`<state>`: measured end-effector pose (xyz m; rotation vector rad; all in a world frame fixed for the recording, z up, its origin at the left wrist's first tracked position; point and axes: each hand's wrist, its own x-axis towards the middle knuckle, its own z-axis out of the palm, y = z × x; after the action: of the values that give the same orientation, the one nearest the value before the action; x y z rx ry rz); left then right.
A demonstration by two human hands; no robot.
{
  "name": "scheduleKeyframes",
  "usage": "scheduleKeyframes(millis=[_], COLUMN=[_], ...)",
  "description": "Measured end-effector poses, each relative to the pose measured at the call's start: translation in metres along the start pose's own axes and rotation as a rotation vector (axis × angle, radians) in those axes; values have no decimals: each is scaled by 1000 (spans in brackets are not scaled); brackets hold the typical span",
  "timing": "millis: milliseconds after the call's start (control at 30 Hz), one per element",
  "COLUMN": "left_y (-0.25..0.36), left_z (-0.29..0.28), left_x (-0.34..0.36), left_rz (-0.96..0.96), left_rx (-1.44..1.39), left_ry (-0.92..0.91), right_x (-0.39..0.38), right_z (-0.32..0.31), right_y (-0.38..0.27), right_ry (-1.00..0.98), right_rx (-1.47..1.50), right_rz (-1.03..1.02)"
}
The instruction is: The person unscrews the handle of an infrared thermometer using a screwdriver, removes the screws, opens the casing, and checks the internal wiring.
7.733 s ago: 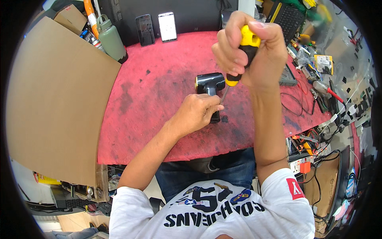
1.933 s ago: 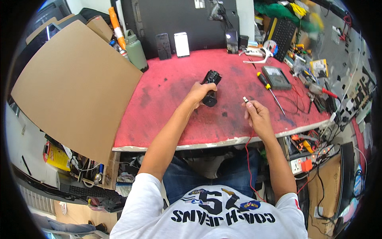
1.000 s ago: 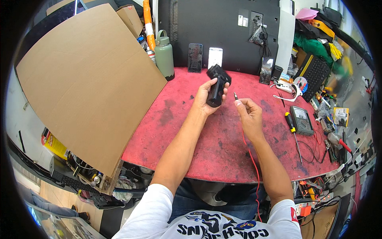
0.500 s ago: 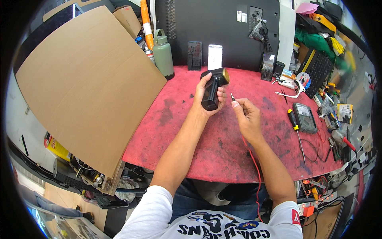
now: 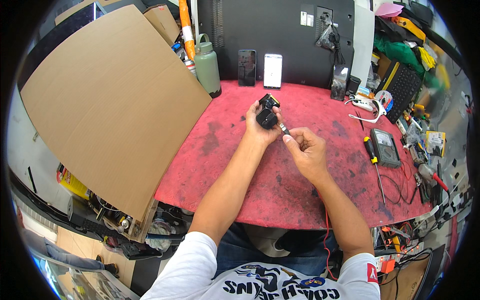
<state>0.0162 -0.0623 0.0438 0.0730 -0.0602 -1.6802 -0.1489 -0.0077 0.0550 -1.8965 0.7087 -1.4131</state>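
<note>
A black T-shaped handheld device [image 5: 267, 118] with a gold-coloured end rests in my left hand [image 5: 256, 131], whose fingers wrap round it. The flat end of its handle is tipped toward me. My right hand [image 5: 308, 151] pinches a small cable plug [image 5: 283, 128] with a metal tip between thumb and forefinger. The tip sits right beside the device and my left fingers; whether it touches the device I cannot tell. From my right hand a red cable [image 5: 327, 231] runs down toward my lap.
Red-topped table [image 5: 225, 185] lies beneath my hands. At the back stand two phones, one with a lit screen [image 5: 273, 71], and a green bottle [image 5: 207, 67]. A large cardboard sheet [image 5: 110, 110] covers the left. A screwdriver [image 5: 371, 151] and an analog multimeter [image 5: 385, 148] lie right.
My left hand has turned the device so that its handle end now tips toward me. My right hand has brought the plug closer to it, slightly left and down.
</note>
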Motion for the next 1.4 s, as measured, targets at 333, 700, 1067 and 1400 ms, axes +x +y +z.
scheduleKeyframes(millis=[333,700,1067,1400], left_y=[-18,-48,-52,-58], left_z=[15,14,15,17], left_x=[-9,-8,-12,-10], left_rz=[146,99,100,476], left_rx=[13,205,241,452], left_ry=[190,332,279,376], right_x=[2,6,15,18], right_z=[6,1,-22,-23], right_y=[-2,6,-5,-1], right_ry=[191,203,29,173], right_rx=[3,-139,-343,-365], right_rz=[-54,-190,-157,-435])
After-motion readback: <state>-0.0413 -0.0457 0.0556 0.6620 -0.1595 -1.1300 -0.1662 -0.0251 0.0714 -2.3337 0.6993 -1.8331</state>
